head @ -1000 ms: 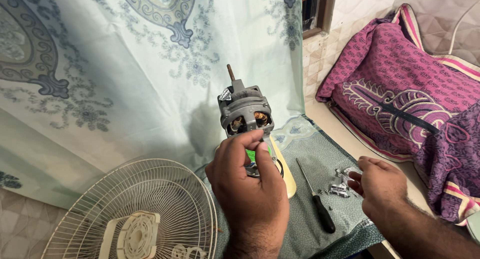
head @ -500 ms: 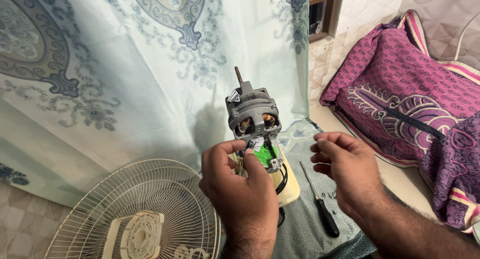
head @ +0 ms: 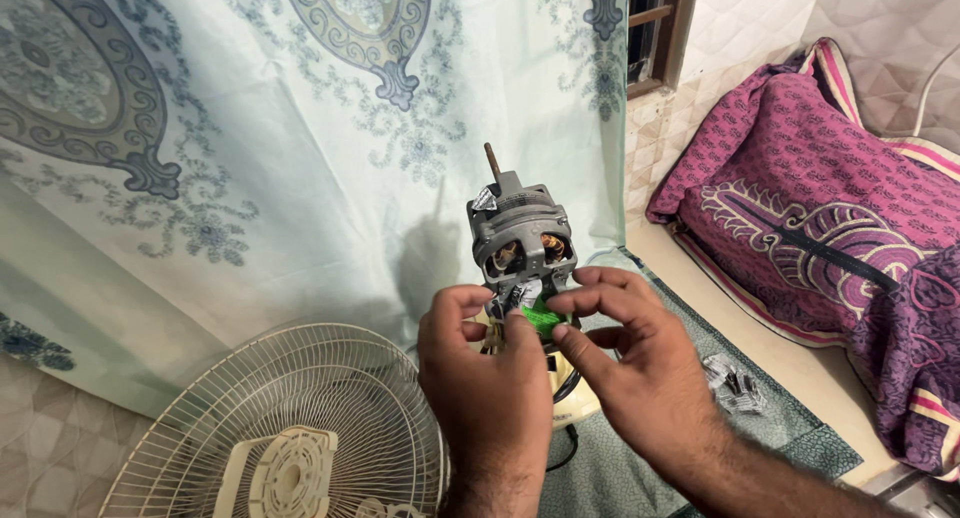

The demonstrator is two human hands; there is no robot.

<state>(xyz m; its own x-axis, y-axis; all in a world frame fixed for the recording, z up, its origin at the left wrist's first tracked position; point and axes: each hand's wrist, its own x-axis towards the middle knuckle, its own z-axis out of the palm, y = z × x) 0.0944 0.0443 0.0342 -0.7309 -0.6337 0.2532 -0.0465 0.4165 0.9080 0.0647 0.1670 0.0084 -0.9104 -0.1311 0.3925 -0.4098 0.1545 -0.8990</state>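
Note:
A grey metal fan motor (head: 522,240) stands upright on a cream base (head: 572,403), its shaft pointing up and copper windings showing. My left hand (head: 480,363) grips the motor's lower part from the left. My right hand (head: 630,353) has come in from the right, its fingertips pinched at a small green part (head: 543,320) just under the motor housing. Both hands touch the motor's underside. What the right fingertips pinch is too small to tell.
A white wire fan guard (head: 285,428) lies at the lower left. A pale patterned curtain (head: 250,128) hangs behind. A teal cloth (head: 780,443) covers the surface, with a clear bag of small metal parts (head: 735,386) on it. Purple patterned bedding (head: 830,218) lies at the right.
My right hand has moved left from the bag of small parts to the motor's underside, meeting my left hand. The view has shifted slightly, hiding the screwdriver.

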